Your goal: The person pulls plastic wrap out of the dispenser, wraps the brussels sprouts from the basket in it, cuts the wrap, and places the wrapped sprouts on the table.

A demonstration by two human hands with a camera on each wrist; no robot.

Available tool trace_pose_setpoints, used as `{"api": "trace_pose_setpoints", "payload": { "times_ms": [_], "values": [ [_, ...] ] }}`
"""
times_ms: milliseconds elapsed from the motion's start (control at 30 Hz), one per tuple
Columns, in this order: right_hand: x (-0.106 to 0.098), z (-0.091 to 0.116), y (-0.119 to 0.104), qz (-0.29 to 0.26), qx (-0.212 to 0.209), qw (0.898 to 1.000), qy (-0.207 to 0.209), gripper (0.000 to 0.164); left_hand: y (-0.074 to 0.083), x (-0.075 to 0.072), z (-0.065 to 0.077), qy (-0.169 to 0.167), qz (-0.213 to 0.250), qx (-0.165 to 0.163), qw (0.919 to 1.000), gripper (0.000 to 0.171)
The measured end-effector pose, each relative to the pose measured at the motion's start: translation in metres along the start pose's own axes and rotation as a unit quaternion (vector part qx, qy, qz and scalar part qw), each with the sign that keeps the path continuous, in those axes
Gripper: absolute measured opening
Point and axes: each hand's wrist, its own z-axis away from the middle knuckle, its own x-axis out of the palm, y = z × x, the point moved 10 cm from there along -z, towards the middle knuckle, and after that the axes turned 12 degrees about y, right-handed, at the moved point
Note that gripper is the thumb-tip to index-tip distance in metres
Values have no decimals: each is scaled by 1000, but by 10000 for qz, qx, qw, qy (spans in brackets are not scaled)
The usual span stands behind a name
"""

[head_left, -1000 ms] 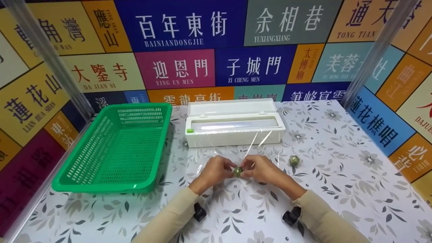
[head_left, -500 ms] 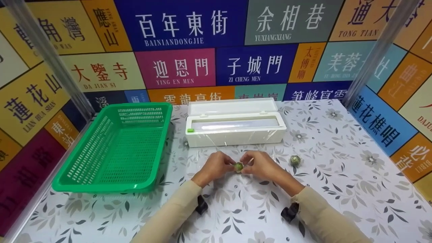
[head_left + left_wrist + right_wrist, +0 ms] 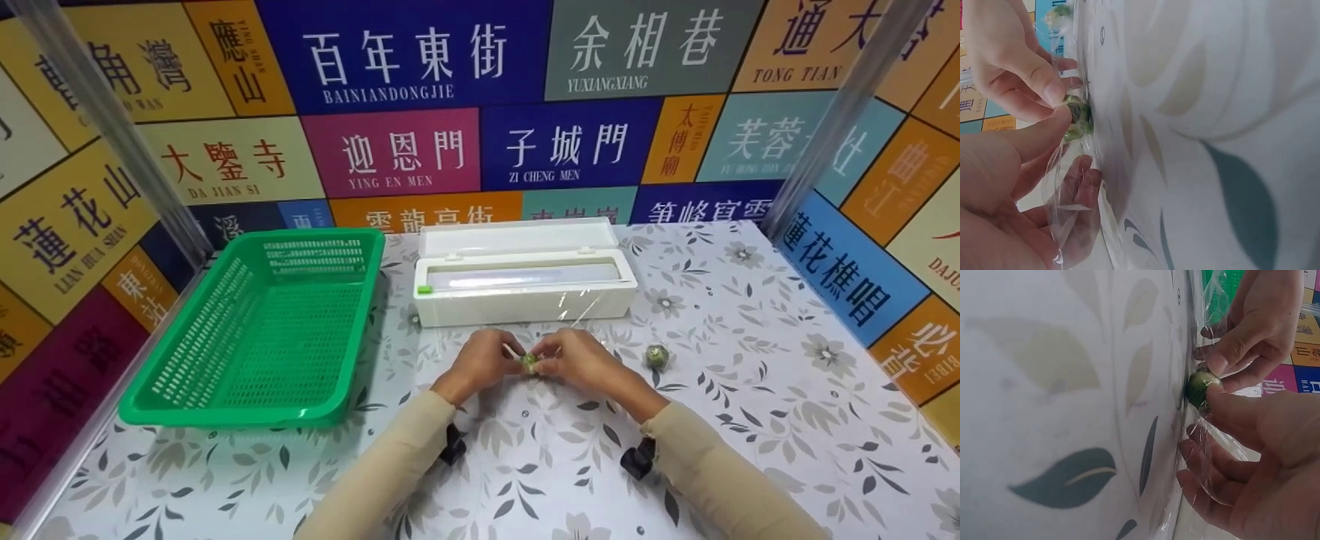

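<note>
A small round green fruit or vegetable (image 3: 529,364), with streaked skin in the right wrist view, sits low over the table. Clear cling film (image 3: 1060,185) lies around it and stretches out on both sides. My left hand (image 3: 480,364) pinches the green ball from the left, thumb against it. From the other side my right hand (image 3: 583,363) pinches it too, its thumb pressed on the near face. The other fingers of both hands spread behind and under the film. A second green ball (image 3: 656,357), wrapped in shiny film, rests on the table to the right.
Just beyond the hands stands a white cling film box (image 3: 525,306), lid raised, film drawn out over its front edge. A green plastic basket (image 3: 341,375) is at the left. A flower-patterned cloth (image 3: 750,420) covers the table, with sign-printed walls (image 3: 405,150) around it.
Both hands have moved slightly away from me, toward the box, with the green ball. The ball has turned between the fingers and less of it shows. The second ball stays put.
</note>
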Motion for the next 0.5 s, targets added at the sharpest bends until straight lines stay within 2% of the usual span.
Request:
{"api": "trace_pose_setpoints", "payload": {
  "times_ms": [233,500],
  "values": [
    [-2,-5,7,28,524,9986,88,28,-2,0,-8,55,38,70,10000,14],
    [-4,-14,6,389,152,9985,353,15,-3,1,-11,123,34,-53,9999,20]
  ]
}}
